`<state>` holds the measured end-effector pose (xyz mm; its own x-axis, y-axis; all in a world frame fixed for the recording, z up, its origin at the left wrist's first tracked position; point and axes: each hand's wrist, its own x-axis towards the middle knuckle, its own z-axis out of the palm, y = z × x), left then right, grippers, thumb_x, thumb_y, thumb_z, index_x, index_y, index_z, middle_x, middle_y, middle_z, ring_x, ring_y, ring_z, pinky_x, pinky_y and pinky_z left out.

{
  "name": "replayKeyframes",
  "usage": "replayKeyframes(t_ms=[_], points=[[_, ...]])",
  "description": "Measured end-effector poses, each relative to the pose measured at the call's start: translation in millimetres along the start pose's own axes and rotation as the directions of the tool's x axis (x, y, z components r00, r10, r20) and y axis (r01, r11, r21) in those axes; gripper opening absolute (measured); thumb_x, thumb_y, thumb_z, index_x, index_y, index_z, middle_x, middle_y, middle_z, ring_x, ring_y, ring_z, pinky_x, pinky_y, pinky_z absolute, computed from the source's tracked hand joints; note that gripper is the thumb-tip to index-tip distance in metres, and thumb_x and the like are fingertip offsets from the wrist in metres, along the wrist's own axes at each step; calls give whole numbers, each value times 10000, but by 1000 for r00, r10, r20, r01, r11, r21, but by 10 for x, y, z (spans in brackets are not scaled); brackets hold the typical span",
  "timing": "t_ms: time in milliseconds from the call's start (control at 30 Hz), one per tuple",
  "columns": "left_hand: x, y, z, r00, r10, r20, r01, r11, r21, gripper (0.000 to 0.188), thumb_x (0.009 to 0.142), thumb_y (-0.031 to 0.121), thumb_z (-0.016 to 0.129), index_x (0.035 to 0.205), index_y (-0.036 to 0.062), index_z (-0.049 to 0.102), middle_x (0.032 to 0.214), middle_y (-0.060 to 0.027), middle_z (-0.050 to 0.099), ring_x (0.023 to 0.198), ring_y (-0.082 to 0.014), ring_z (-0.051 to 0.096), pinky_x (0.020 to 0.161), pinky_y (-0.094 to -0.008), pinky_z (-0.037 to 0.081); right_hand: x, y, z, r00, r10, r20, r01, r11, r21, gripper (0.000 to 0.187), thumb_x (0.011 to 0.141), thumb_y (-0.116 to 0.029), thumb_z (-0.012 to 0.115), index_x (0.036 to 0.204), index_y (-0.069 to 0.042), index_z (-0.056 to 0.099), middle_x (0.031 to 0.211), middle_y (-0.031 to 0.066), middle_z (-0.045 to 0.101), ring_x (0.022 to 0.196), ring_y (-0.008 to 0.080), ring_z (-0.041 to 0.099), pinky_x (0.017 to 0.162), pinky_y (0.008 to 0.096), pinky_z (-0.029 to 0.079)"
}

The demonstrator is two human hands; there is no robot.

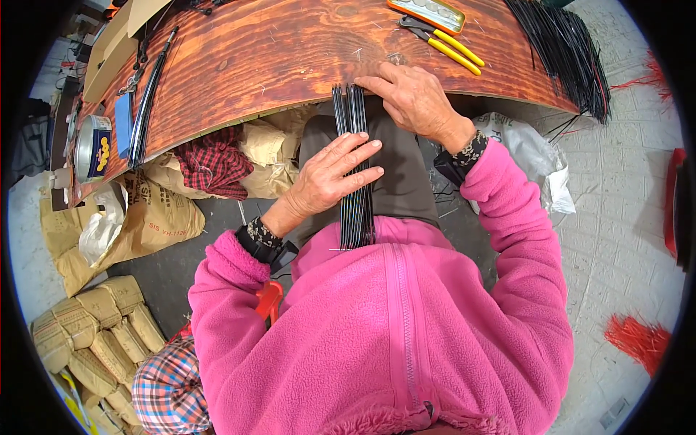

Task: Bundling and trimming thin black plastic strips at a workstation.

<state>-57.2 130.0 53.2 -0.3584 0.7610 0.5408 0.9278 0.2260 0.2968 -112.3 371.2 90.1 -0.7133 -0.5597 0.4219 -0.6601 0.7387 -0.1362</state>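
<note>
A bundle of slender black rods (355, 206) lies lengthwise over my lap, its far ends at the edge of the wooden table (290, 54). My left hand (330, 174) rests across the middle of the bundle, fingers stretched out and slightly apart. At the far ends, my right hand (417, 101) reaches in from the right. Its index finger extends to the rod tips, and the thumb is apart from it; the other fingers are partly curled. A thin pin-like piece (339, 249) sticks out sideways at the near end of the bundle.
Yellow-handled pliers (453, 52) and an orange-rimmed tin (433, 13) lie beyond my right hand. Black strands (569, 54) hang over the table's right end. At left stand a can (93, 147) and more black rods (151, 101). Paper sacks (163, 217) sit below.
</note>
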Motion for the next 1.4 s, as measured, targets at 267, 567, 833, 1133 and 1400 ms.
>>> replayKeyframes(t_ms=[267,567,833,1133,1400], points=[[7,7,-3,1000,-19,-3,19,999,50,326,793,167,613,1100,165,723,1359,-97,588,1277,-340,531,1081,-501,450,3,-3,-3,1000,8,-7,-8,1000,0,412,785,-38,639,1183,-143,646,931,50,575,893,252,635,726,396,514],[3,3,4,1000,-11,5,11,999,46,320,798,169,612,1097,162,726,1373,-101,577,1286,-356,516,1090,-514,437,9,67,22,1000,-17,-18,18,998,60,448,777,-21,604,1205,-148,641,988,62,602,866,298,629,713,416,515],[-17,-22,-2,1000,-9,24,8,999,31,322,807,167,605,1104,166,728,1381,-100,574,1305,-356,506,1102,-517,425,23,92,-18,1000,-13,28,12,999,39,435,787,-25,603,1196,-165,652,952,64,592,861,304,626,710,413,514],[1,-24,-19,999,-17,37,17,1000,25,325,814,169,596,1112,168,727,1391,-99,570,1308,-358,507,1103,-521,424,29,18,36,999,12,-45,-11,1000,14,301,843,-85,607,1127,-154,679,933,57,582,876,269,628,739,394,514],[0,-32,-20,999,-19,41,18,1000,14,326,815,168,594,1113,167,728,1386,-92,575,1304,-353,513,1103,-515,427,38,62,38,997,15,-74,-11,999,54,321,839,-63,592,1130,-164,681,918,59,579,845,291,621,711,405,514]])
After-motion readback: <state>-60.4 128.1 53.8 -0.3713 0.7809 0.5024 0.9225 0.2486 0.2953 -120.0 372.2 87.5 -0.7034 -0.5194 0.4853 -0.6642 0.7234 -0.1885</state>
